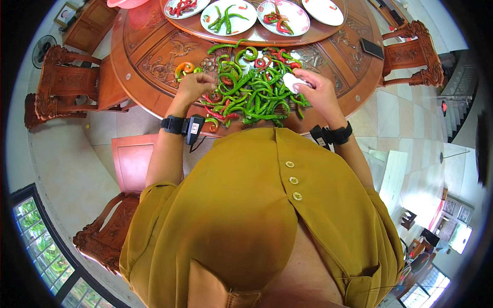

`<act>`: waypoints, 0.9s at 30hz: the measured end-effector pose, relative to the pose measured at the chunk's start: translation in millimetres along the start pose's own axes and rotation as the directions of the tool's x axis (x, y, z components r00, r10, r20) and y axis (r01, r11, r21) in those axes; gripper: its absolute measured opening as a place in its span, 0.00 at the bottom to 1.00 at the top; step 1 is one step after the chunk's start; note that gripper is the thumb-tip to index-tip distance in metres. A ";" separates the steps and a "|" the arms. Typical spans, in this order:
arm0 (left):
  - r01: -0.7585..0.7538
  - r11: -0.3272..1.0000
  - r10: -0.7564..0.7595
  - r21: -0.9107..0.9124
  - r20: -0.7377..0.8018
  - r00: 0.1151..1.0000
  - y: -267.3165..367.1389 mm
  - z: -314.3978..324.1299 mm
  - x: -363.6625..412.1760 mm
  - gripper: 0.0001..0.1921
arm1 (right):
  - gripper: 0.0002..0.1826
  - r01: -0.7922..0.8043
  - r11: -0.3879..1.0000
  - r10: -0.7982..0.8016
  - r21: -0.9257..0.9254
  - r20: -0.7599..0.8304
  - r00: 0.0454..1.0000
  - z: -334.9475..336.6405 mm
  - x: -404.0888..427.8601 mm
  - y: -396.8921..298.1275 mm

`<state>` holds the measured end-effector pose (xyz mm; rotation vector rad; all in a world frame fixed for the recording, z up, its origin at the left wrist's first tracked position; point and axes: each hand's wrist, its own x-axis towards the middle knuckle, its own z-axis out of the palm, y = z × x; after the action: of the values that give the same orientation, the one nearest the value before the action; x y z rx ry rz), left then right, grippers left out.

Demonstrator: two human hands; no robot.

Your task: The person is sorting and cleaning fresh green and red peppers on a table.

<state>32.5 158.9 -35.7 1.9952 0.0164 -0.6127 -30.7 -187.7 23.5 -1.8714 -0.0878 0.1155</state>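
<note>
A large heap of green and red chili peppers [265,90] lies on the carved wooden table [154,82] in front of me. My left hand [196,86] is at the heap's left edge, fingers bent and close together; whether a pepper is between them cannot be made out. Beside it rests a curled orange pepper [184,69]. My right hand [319,86] pinches a white object [293,81], perhaps a cloth or tissue, over the heap's right side. Beyond the heap, one plate [246,29] holds green peppers, and two others [302,27] [198,12] hold red ones.
The plates stand on a raised round turntable [188,29]. A fourth plate [327,17] is at its right. A dark phone [372,48] lies near the table's right edge. Carved wooden chairs [410,56] stand around, and a pink basin [125,3] is at the back left.
</note>
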 end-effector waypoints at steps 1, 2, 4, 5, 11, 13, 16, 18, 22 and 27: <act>0.001 1.000 -0.001 0.001 0.001 1.000 -4.7 2.4 0.2 0.12 | 0.19 -0.001 1.000 0.001 0.001 -0.001 1.000 -3.2 -3.1 6.7; -0.009 1.000 0.009 -0.006 -0.003 1.000 -10.0 5.4 -1.9 0.11 | 0.19 -0.031 0.999 0.030 0.029 0.017 0.999 -6.0 -5.8 14.2; -0.042 0.997 0.041 -0.064 -0.020 0.999 -8.5 13.7 -9.3 0.12 | 0.18 -0.064 0.996 0.063 0.057 0.032 0.998 -10.8 -10.9 26.7; -0.041 0.997 0.040 -0.062 -0.017 0.999 -14.0 16.5 -3.0 0.12 | 0.18 -0.072 0.995 0.069 0.070 0.033 0.997 -12.7 -12.9 31.8; -0.066 0.899 0.124 0.433 -0.106 0.987 -17.8 29.5 13.7 0.14 | 0.17 -0.067 0.994 0.064 0.085 0.039 0.997 -11.2 -14.8 33.6; -0.086 0.917 0.128 0.390 -0.081 0.988 -10.3 26.2 12.1 0.12 | 0.17 -0.059 0.995 0.057 0.078 0.035 0.998 -10.5 -14.5 30.9; 0.002 0.998 -0.001 -0.066 0.015 1.000 17.9 14.7 3.1 0.06 | 0.16 -0.070 0.997 0.068 0.036 0.051 0.996 -9.7 -12.0 25.0; -0.037 0.970 0.049 -0.238 0.046 0.998 38.8 10.4 -9.6 0.07 | 0.16 -0.054 0.997 0.051 0.046 0.055 0.997 -6.4 -8.9 12.8; -0.102 0.861 0.190 -0.498 0.128 0.973 74.6 11.0 -29.8 0.11 | 0.15 -0.002 0.992 -0.006 0.128 0.066 0.998 8.2 1.0 -25.5; -0.192 0.824 0.321 -0.532 0.161 0.933 97.8 29.2 -45.3 0.12 | 0.12 0.314 0.949 -0.315 0.021 0.085 0.945 32.1 15.4 -58.8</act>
<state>7.1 97.4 53.9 1.3650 -0.2211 -0.5979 -19.5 -137.9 69.5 -1.8213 -0.4440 -0.0235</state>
